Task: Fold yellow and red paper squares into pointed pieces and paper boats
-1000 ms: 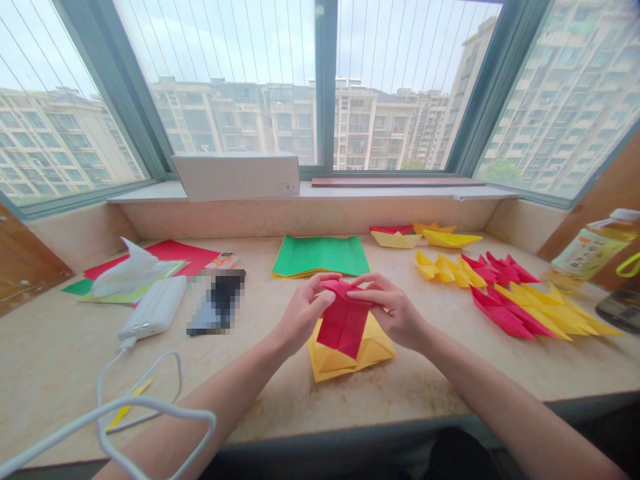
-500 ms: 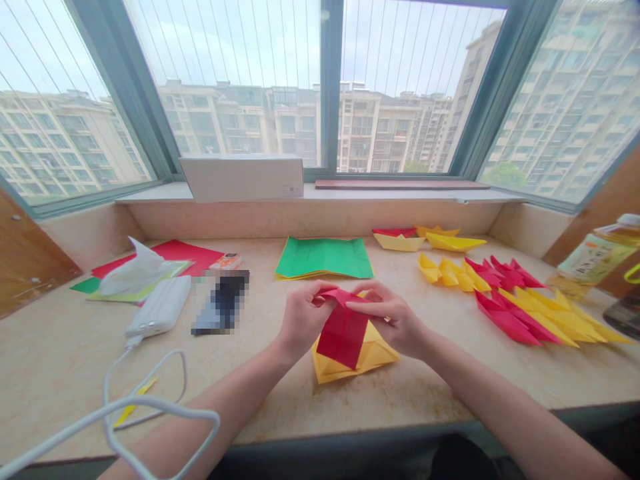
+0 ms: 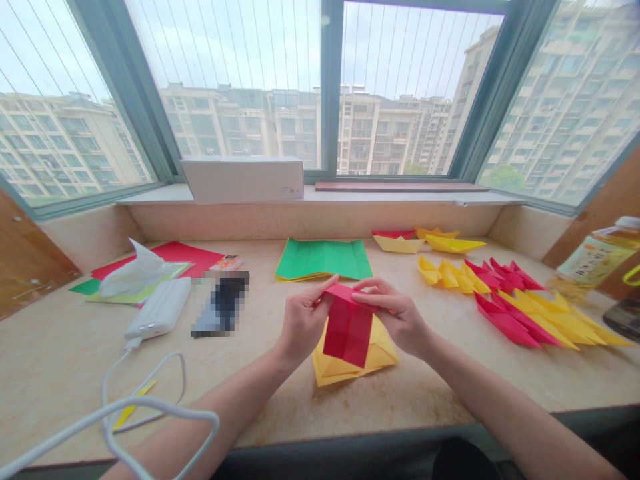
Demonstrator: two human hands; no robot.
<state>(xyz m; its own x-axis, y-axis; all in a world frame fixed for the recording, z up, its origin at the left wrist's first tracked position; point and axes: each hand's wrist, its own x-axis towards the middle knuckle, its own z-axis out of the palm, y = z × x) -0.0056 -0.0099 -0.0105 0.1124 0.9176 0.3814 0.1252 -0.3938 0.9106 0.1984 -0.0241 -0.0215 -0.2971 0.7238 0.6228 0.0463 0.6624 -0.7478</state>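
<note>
A folded piece of red paper (image 3: 347, 333) is held up between both hands, its lower flap hanging down with crease lines on it. My left hand (image 3: 306, 319) pinches its upper left corner between thumb and fingers. At the upper right edge, my right hand (image 3: 393, 308) grips the same paper, fingers over the top. Underneath lies a folded yellow paper (image 3: 383, 357) on the counter, partly hidden by the red one. Beyond the hands is a stack of green and yellow sheets (image 3: 325, 259) with creases.
Folded yellow paper boats (image 3: 555, 317) and red ones (image 3: 507, 320) lie at right, near a bottle (image 3: 595, 257). To the left are a white power bank (image 3: 159, 308) with a looping cable (image 3: 165, 405), a pixelated dark object (image 3: 220, 303), tissues (image 3: 133, 270) and red paper (image 3: 183, 252).
The top of the red paper has gone from a pinched peak to a flatter, straighter edge. My fingers have shifted along it, and the hanging flap has swung slightly right.
</note>
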